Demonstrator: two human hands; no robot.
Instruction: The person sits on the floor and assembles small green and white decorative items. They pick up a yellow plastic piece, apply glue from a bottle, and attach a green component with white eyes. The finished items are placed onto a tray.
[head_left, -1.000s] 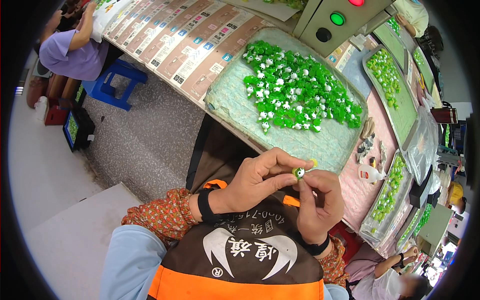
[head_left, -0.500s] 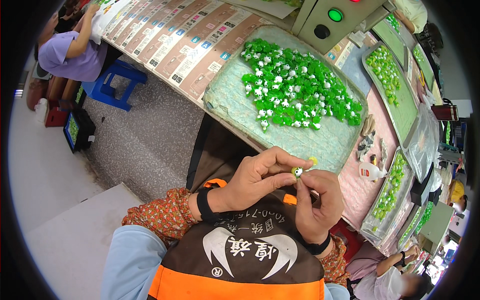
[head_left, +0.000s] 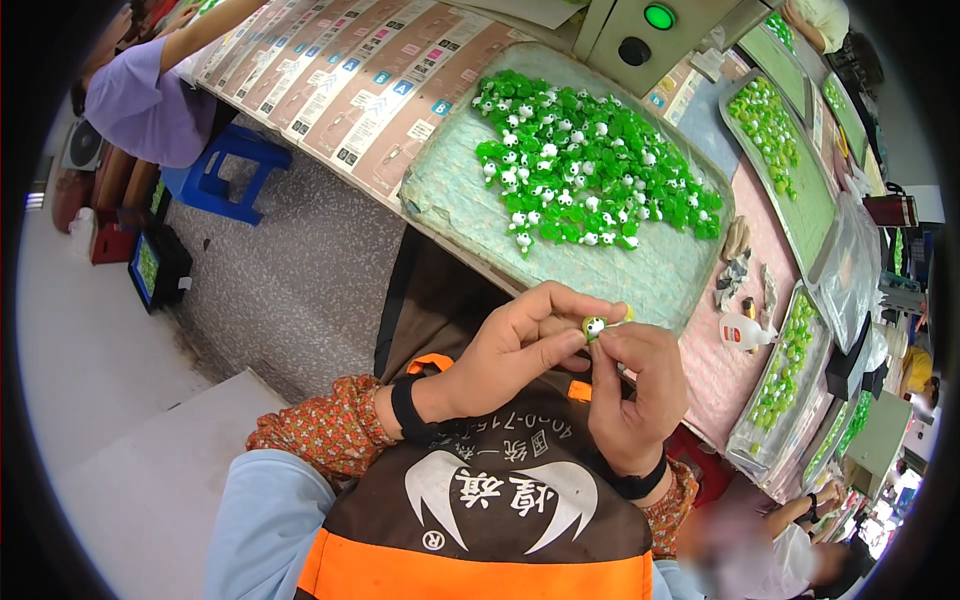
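Just over the near edge of a large tray (head_left: 440, 195), both my hands meet at a tiny white-and-green toy figure (head_left: 594, 327) with black eye spots. My left hand (head_left: 515, 350) pinches it from the left between thumb and forefinger. From the right, the thumb and fingertips of my right hand (head_left: 640, 385) close on its lower side. A small yellow piece (head_left: 628, 313) shows beside my left fingertip; whether it is held, I cannot tell. Many clear green pieces with white panda-like heads (head_left: 590, 165) lie heaped in the tray.
Behind the tray stands a grey machine (head_left: 650, 40) with a lit green button. On the right are a white bottle (head_left: 742, 332), crumpled scraps (head_left: 733, 268) and more trays of green pieces (head_left: 785, 370). A blue stool (head_left: 235, 170) and a person in purple (head_left: 150, 105) are at left.
The toy figure has turned and risen slightly between my fingers, its face showing more fully. The person in purple has stretched an arm out over the table.
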